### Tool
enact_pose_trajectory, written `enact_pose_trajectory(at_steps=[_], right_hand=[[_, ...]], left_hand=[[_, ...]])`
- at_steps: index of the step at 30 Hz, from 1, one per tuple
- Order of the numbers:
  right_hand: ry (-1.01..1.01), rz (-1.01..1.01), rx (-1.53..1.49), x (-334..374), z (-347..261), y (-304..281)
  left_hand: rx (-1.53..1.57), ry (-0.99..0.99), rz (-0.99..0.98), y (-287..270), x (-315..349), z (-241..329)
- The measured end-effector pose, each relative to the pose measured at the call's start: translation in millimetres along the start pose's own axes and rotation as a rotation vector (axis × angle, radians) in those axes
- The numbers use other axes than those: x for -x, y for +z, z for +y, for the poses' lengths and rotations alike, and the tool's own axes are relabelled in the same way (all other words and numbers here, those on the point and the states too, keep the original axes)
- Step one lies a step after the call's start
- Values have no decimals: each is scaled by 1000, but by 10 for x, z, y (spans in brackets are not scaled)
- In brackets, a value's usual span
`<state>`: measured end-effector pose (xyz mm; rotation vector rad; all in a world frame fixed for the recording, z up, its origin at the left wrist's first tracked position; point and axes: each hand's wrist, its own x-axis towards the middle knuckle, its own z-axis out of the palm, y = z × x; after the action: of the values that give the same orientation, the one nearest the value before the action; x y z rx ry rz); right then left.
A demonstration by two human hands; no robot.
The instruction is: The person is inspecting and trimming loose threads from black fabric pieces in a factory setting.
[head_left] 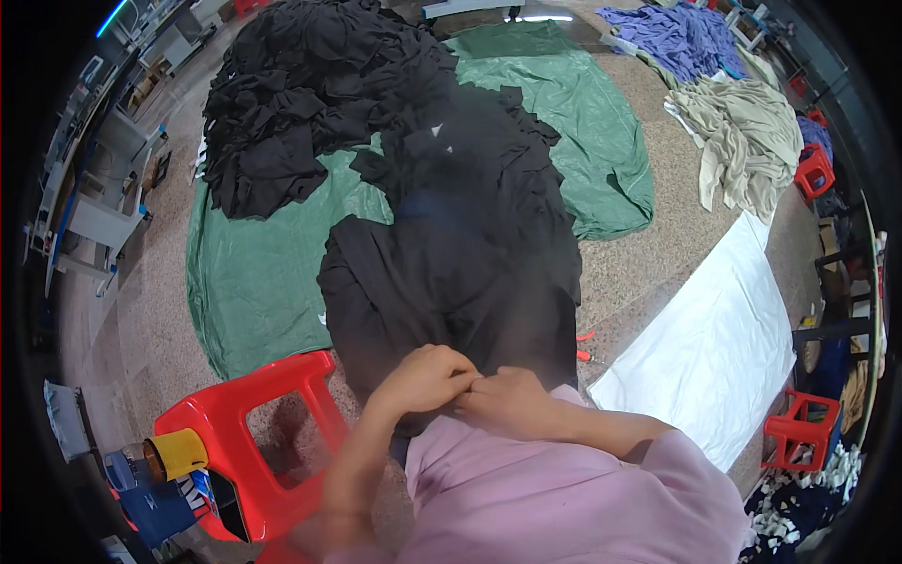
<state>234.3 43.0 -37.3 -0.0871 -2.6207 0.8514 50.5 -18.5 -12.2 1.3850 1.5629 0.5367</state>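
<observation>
My left hand and my right hand meet in front of my body, fingers curled and touching. What they pinch, if anything, is hidden between the fingers. Just beyond and under them, a black cloth spreads from my lap away onto the floor covering. Two small white specks show on its far part. A larger heap of black garments lies behind it to the left. Both rest on a green plastic sheet.
A red plastic stool stands at my left, with a yellow tape roll and a dark phone-like object on it. Red-handled tool lies right of the cloth. White sheet, beige cloth and purple cloth lie right.
</observation>
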Motion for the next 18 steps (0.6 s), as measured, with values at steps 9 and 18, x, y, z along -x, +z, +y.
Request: enact_pose_trajectory(at_steps=[9, 18], right_hand=[[153, 68, -29, -60, 1, -118], [350, 104, -329, 69, 199, -234]], left_hand=[[1110, -138, 449, 596, -26, -137], [1228, -98, 452, 576, 143, -57]])
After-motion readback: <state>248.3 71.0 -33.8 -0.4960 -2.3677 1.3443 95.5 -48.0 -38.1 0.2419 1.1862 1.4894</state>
